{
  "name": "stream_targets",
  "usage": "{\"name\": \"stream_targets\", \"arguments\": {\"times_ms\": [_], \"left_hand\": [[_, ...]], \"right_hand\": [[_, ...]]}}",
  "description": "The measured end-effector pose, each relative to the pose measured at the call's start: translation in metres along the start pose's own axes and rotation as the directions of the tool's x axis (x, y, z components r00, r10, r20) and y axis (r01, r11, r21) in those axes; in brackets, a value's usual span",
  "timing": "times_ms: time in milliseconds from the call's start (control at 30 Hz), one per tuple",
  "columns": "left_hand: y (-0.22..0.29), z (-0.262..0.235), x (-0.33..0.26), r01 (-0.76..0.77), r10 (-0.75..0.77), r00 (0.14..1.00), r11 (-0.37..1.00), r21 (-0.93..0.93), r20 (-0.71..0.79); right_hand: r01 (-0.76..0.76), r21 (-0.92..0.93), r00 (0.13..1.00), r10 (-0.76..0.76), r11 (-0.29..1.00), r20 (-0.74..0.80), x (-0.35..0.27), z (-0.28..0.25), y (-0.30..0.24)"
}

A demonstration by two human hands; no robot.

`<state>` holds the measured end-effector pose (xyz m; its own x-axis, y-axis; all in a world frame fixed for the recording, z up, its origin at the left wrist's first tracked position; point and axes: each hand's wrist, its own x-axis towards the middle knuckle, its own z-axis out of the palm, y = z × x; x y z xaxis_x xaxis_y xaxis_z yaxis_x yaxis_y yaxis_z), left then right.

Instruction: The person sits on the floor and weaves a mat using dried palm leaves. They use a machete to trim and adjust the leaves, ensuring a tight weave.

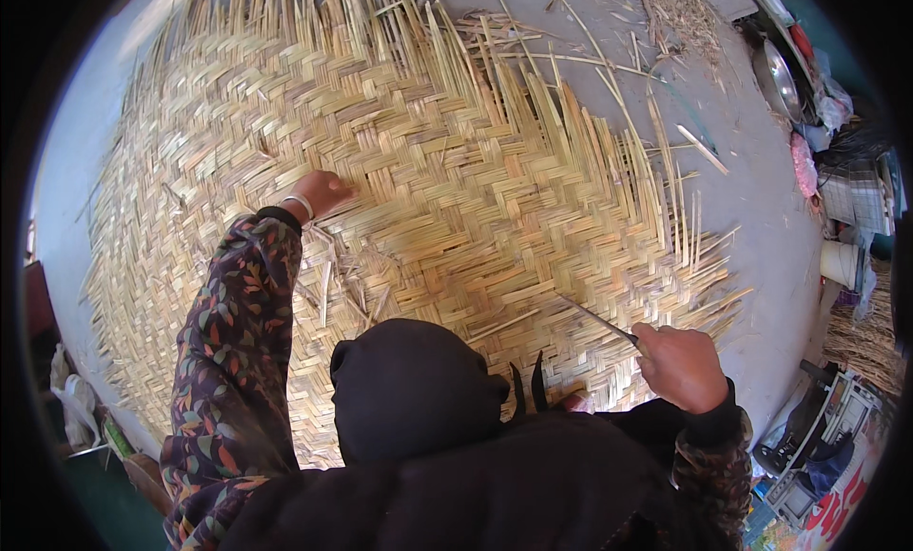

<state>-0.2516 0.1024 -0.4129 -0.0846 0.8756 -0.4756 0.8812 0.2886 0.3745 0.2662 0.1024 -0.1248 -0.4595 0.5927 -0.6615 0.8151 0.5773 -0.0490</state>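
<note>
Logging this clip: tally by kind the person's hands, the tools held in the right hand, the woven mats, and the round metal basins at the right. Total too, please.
Hands: 2 (left hand, right hand)
Tools in the right hand: 1 (thin pointed tool)
Woven mats: 1 (woven mat)
Metal basins: 1 (metal basin)
Total: 5
</note>
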Motion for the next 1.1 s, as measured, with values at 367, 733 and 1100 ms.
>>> {"name": "stream_targets", "arguments": {"times_ms": [367,733,1100], "left_hand": [[-0.001,0.003,-0.01,0.002,-0.014,0.998,0.98,-0.201,-0.056],[-0.026,0.018,-0.015,-0.053,0.028,0.998,0.828,-0.558,-0.053],[-0.029,0.02,-0.025,-0.09,0.041,0.996,0.659,-0.747,-0.084]], "right_hand": [[0.015,-0.053,0.999,-0.012,0.998,0.049,0.025,-0.011,-0.008],[-0.047,-0.071,0.986,0.057,0.996,0.155,0.049,-0.021,-0.012],[-0.113,-0.07,0.964,0.127,0.991,0.235,0.056,-0.024,-0.008]]}}
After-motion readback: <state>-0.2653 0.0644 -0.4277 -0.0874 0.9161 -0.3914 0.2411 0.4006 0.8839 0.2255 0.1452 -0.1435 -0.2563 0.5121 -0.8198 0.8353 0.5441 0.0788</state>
